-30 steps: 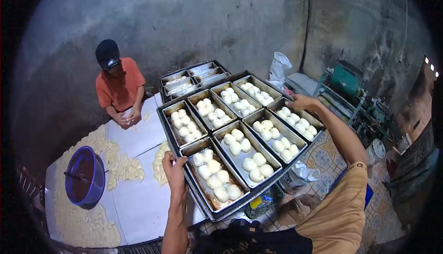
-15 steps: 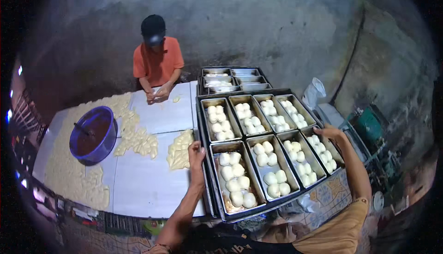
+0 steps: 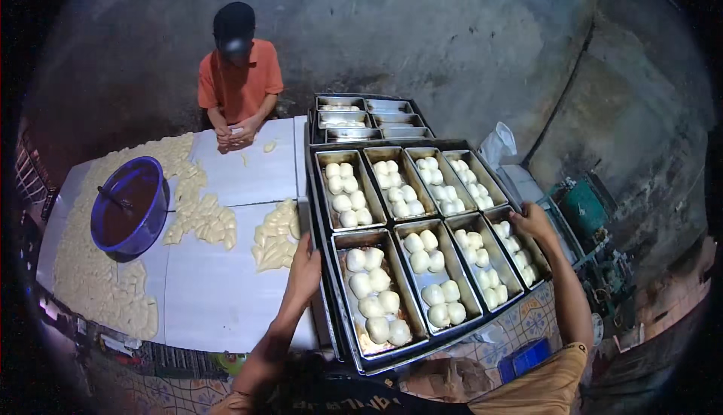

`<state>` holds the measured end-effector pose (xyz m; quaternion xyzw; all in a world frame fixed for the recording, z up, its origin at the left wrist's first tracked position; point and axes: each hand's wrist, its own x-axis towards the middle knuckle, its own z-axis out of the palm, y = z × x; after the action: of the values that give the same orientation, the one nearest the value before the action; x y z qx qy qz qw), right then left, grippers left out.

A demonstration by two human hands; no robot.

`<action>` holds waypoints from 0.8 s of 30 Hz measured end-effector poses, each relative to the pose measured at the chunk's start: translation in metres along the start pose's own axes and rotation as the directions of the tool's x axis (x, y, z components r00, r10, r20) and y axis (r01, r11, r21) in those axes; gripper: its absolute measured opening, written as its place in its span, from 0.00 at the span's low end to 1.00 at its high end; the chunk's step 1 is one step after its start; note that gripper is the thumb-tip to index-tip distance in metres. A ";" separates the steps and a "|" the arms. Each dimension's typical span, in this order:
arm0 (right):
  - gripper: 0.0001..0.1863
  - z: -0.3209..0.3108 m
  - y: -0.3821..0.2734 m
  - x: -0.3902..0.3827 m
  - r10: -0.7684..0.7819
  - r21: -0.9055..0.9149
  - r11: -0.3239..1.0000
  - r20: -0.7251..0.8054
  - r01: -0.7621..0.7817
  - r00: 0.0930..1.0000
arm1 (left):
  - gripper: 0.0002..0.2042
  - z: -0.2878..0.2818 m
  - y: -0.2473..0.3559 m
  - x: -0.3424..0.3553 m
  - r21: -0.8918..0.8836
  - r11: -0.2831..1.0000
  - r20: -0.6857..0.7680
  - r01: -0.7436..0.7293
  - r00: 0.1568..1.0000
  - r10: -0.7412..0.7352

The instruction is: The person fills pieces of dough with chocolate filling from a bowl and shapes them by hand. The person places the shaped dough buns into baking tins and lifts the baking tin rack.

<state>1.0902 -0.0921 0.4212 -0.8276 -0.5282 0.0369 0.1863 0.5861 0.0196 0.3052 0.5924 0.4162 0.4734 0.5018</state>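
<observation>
A large black baking tray point(image 3: 366, 368) carries two rows of metal loaf pans, each holding pale, round dough balls point(image 3: 370, 308) set in pairs. My left hand point(image 3: 304, 270) is closed at the tray's left edge, its fingertips partly hidden by the rim. At the opposite side, my right hand point(image 3: 533, 223) grips the right edge beside the end pans, the fingers bent over the rim. Behind lies a second black tray point(image 3: 313, 120) of loaf pans, some with dough in them and others bare inside.
Left of the trays, a white-topped table point(image 3: 226, 302) bears many flattened dough pieces point(image 3: 105, 294) and a blue tub point(image 3: 160, 215) of brown filling. Across it, a co-worker point(image 3: 239, 87) in an orange shirt handles dough. Green machinery point(image 3: 587, 208) stands right; a blue container point(image 3: 525, 361) sits low.
My left hand has come down and closed against the tray's left edge. My right hand keeps its place on the right edge. The whole view has shifted slightly.
</observation>
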 end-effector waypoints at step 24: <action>0.19 -0.033 -0.078 -0.035 -0.063 0.374 0.927 0.087 0.026 0.994 | 0.19 -0.052 0.109 -0.035 -0.175 0.973 -0.218 0.148 0.958 -0.185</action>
<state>1.0157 -0.1027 0.4739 -0.7623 -0.5387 0.1724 0.3146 0.5304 -0.0204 0.4100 0.4540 0.4822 0.5268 0.5328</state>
